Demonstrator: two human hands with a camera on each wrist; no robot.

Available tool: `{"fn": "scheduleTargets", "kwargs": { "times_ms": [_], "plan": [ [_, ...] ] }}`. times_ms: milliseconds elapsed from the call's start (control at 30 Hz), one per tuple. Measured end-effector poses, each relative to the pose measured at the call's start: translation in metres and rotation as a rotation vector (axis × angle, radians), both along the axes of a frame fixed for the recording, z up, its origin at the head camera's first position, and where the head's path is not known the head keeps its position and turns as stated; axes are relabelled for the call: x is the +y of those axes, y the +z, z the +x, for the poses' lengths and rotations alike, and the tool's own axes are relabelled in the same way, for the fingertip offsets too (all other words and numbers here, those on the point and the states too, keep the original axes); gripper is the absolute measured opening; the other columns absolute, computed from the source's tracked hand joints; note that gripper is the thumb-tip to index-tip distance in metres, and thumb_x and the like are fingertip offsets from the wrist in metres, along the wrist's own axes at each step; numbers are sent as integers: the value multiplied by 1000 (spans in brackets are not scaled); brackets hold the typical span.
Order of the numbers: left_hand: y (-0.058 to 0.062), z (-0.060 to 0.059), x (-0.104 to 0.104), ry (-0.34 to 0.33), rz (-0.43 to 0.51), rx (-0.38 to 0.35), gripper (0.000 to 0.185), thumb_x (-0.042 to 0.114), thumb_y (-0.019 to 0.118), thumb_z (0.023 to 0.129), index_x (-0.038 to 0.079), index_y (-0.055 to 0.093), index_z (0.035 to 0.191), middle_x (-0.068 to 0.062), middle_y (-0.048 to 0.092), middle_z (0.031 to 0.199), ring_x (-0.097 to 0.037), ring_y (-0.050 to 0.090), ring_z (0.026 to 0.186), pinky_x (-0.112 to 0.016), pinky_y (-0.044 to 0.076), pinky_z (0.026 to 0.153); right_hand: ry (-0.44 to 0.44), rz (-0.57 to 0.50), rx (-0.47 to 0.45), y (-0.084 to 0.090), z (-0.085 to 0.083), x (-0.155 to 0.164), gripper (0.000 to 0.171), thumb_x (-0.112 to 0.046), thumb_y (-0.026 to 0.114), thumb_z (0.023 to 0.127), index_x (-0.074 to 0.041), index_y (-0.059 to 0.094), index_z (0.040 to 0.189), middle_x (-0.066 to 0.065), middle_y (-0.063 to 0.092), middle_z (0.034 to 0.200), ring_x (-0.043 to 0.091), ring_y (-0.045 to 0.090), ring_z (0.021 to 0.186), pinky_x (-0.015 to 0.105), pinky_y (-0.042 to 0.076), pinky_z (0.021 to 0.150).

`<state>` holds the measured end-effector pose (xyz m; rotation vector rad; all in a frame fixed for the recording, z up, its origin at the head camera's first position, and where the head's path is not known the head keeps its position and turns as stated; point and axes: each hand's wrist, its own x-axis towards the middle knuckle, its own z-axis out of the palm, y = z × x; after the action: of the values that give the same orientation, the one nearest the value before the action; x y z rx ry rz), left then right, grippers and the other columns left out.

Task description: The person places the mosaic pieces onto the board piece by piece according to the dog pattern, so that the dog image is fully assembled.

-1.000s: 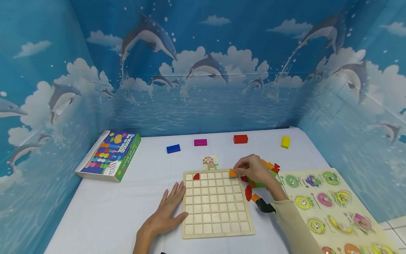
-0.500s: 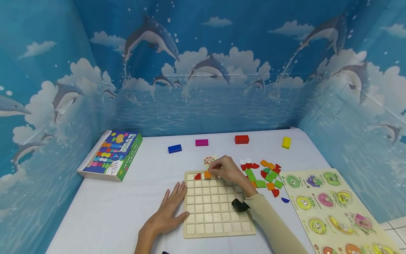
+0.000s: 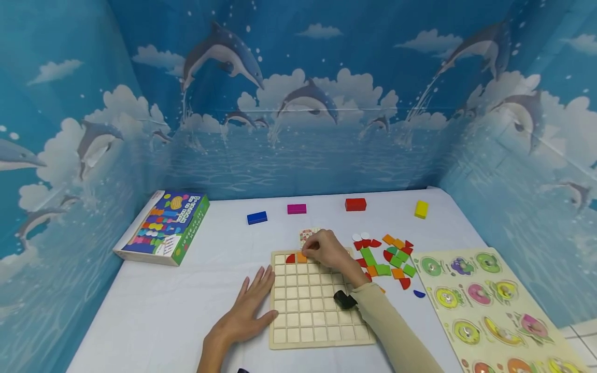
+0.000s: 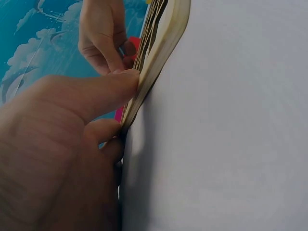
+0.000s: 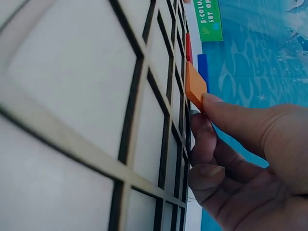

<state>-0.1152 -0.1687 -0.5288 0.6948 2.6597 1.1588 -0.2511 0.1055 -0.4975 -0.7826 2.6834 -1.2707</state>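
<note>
An orange square tile (image 3: 301, 257) is pinched between thumb and fingers of my right hand (image 3: 326, 251), at the top row of the wooden grid board (image 3: 298, 321). In the right wrist view the orange tile (image 5: 195, 86) stands tilted against the grid, one edge at the board. Just left of it, a red quarter-round tile (image 3: 290, 258) lies in a top-row cell. My left hand (image 3: 247, 311) rests flat with spread fingers along the board's left edge, its thumb touching the rim. A small pattern card (image 3: 306, 235) lies behind the board, partly covered by the right hand.
Loose green, red, orange and white pieces (image 3: 383, 270) lie right of the board. Beyond stand blue (image 3: 257, 217), magenta (image 3: 296, 209), red (image 3: 355, 204) and yellow (image 3: 421, 209) blocks. A toy box (image 3: 163, 228) sits at left, a fruit puzzle board (image 3: 485, 300) at right.
My right hand has carried the orange tile leftward along the top row, from the board's right corner to beside the red piece. The left hand stays at the board's edge.
</note>
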Motion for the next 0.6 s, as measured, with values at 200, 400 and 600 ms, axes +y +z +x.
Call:
{"fn": "scheduleTargets", "kwargs": {
  "times_ms": [200, 400, 600],
  "plan": [
    [4, 0, 2, 11, -38, -47, 86, 23, 71, 103, 3, 22, 171, -9, 14, 181, -31, 3, 168, -46, -11, 135, -6, 8, -22, -3, -1, -1, 10, -2, 83, 93, -5, 84, 84, -2, 75, 79, 5, 61, 70, 23, 56, 65],
    [3, 2, 2, 18, -3, -16, 86, 22, 73, 102, 1, 26, 170, -13, 17, 180, -36, 7, 167, -37, -15, 134, 18, -16, -23, -1, 1, 0, 6, -2, 84, 92, -3, 84, 87, 1, 76, 80, 6, 60, 69, 23, 54, 63],
    [2, 1, 2, 19, -18, -7, 87, 21, 73, 101, 2, 25, 170, -12, 17, 180, -34, 6, 168, -24, -18, 129, 67, -23, -29, 8, 5, 16, 8, -8, 83, 95, -2, 82, 100, 3, 73, 84, 10, 58, 69, 24, 52, 63]
  ]
}}
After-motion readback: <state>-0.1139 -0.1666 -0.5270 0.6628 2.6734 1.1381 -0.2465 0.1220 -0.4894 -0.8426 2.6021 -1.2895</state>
